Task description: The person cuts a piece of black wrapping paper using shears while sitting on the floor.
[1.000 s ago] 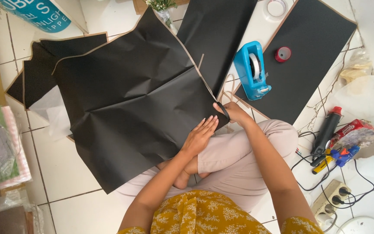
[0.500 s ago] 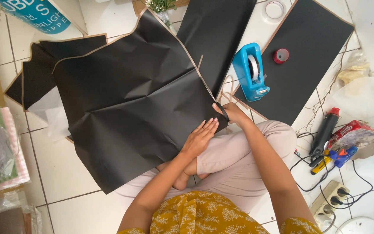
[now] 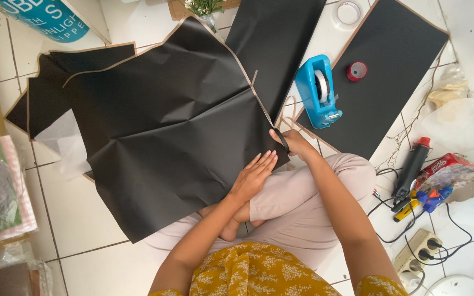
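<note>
Left hand (image 3: 254,176) lies flat, fingers together and extended, palm down on the near corner of the large black paper sheet (image 3: 165,131). It grips nothing; it only presses. Right hand (image 3: 294,143) sits at 2 o'clock from the left hand, just beside it, curled shut around black scissors (image 3: 282,140) at the sheet's right edge. Only a dark blade or handle part shows; whether the blades are apart cannot be told.

The sheet is creased, with a thin tan border, and spreads from the hands toward 10 and 11 o'clock over the white tiled floor (image 3: 67,214). Its near corner rests over the person's crossed legs in pale trousers (image 3: 303,189).

A thin tan paper strip (image 3: 289,116) curls at 12 o'clock from the right hand. Further at 1 o'clock stands a blue tape dispenser (image 3: 318,90), touching the edge of a long black board (image 3: 379,71). A small red tape roll (image 3: 356,71) lies on that board. A second black sheet (image 3: 272,44) lies at 12 o'clock.

At 3 o'clock from the hands, well apart: a black and red glue gun (image 3: 411,167), a power strip (image 3: 421,249) with plugs in it, tangled cords.

At 9 o'clock, more folded black paper (image 3: 45,93) over white tissue (image 3: 61,140).
</note>
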